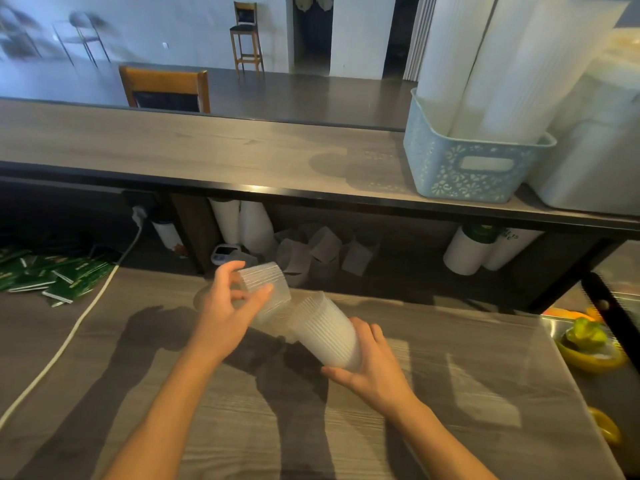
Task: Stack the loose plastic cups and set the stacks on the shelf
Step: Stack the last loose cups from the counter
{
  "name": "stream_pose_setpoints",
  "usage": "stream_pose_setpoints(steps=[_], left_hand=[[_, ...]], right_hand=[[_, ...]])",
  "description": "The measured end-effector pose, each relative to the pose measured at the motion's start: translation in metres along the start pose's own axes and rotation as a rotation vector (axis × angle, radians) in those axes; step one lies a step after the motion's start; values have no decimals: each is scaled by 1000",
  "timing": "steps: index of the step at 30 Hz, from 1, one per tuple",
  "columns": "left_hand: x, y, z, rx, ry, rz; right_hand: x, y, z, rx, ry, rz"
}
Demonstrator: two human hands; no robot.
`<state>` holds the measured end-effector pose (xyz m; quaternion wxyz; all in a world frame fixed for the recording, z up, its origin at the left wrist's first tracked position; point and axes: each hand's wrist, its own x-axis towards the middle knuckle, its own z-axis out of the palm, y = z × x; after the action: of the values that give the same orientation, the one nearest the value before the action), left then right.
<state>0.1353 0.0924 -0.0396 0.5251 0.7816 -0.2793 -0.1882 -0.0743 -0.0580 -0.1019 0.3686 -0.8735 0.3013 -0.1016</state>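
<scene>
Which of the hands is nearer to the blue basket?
Right. The right hand, gripping a cup stack, lies below the blue basket; the left hand is farther left.

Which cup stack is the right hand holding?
The right hand holds the nearer stack, tilted with its base in the palm. The left hand grips the farther stack; the loose cups under the shelf are untouched.

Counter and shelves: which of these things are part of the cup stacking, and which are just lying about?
Part of the job:
- left hand holding one cup stack
- right hand holding another cup stack
- loose cups under the shelf

Just lying about:
- blue basket
- green packets
- white cable
- timer
</scene>
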Motion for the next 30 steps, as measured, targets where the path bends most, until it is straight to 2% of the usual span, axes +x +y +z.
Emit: stream_pose_setpoints(steps=[5,9,16,21,24,27,30], left_hand=[[-1,16,18,71,-112,82],[-6,18,32,-29,-248,76],[-4,26,47,-33,-280,120],[0,27,50,167,-308,145],[-2,21,57,239,-402,115],[-10,14,70,162,-429,67],[-9,8,69,34,-366,8]], right_hand=[[-1,2,-8,-3,-2,-40],[0,2,-15,-13,-8,-72],[3,6,-26,-32,41,-112],[-2,10,-22,-60,32,-116],[-2,7,-15,-51,14,-121],[-1,5,-8,-1,-4,-103],[-1,11,-5,48,-33,-72]])
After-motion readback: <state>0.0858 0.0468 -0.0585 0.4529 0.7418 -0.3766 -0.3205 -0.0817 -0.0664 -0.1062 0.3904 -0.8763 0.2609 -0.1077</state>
